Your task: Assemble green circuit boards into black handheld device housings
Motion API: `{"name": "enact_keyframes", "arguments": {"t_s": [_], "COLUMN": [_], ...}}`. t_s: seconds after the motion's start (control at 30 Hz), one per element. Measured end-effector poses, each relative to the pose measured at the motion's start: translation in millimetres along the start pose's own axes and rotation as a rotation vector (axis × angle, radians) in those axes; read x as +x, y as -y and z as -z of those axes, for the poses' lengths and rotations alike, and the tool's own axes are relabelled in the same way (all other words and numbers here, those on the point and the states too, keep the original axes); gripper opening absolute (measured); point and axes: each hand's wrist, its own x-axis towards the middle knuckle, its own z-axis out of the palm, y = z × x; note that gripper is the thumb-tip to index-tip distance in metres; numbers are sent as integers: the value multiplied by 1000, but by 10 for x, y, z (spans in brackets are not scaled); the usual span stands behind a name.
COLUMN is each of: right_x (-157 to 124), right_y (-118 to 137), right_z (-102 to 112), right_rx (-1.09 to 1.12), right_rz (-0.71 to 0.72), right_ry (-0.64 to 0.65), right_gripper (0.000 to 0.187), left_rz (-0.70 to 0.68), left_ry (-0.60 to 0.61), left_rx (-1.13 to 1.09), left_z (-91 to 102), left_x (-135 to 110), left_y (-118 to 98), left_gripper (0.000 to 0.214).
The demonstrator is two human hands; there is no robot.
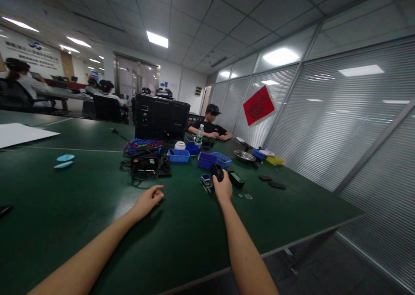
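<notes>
Closest to the camera, both bare forearms stretch out over the green table [81,208]. The left hand [148,200] lies on the tabletop with its fingers loosely half-curled, relaxed, nothing in it. The right hand [223,187] is a bit further out and is wrapped around a small black gadget [218,171], held upright just above the table, roughly mid-table and a little right of centre. Can't tell what the gadget actually is, it's too small.

Just left of that hand there's a little circuit board [205,183] with a blue patch on it, and just right of it a black box [236,179] lying flat. A couple of tiny clear bits [248,196] sit near the wrist, and two dark flat pieces [271,181] are off to the right.

Behind that comes the clutter: a black unit tangled in cables [144,163], blue bins [179,155], a white ball [180,145], a metal bowl [244,156] and a yellow bin [275,160]. Way off to the left are two light blue oval things [64,161] and a white sheet [19,134].

Further back stands the back of a black monitor [161,117], with a water bottle [199,135] beside it and a person in a black shirt [211,128] seated at the far end. A red paper square [258,105] hangs on the blinds to the right.
</notes>
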Motion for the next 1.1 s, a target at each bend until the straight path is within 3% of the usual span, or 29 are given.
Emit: {"name": "enact_keyframes", "arguments": {"t_s": [0.13,0.27,0.37,0.43,0.53,0.73,0.9,1.1], "right_x": [-25,-101,-190,-241,-277,-348,-450,-366], "right_y": [39,112,142,143,143,229,268,207], "right_z": [-19,-150,-305,-389,-421,-245,-245,-329], "right_rx": [316,707,793,684,362,-121,-199,-67], "right_rz": [139,99,-3,-47,27,356,465,275], "right_ry": [-7,291,499,592,624,405,375,370], "right_gripper": [55,50,42,36,35,42,56,30], "left_rz": [5,-4,-7,-7,-8,2,3,-6], "left_ry": [16,17,14,14,19,32,42,33], "left_rx": [21,34,41,40,33,12,18,20], "left_z": [4,8,10,11,13,11,7,4], "left_x": [3,4,3,3,2,6,14,12], "left_y": [-6,-10,-9,-7,-10,-20,3,-2], "left_gripper": [51,50,49,49,48,50,50,49]}}
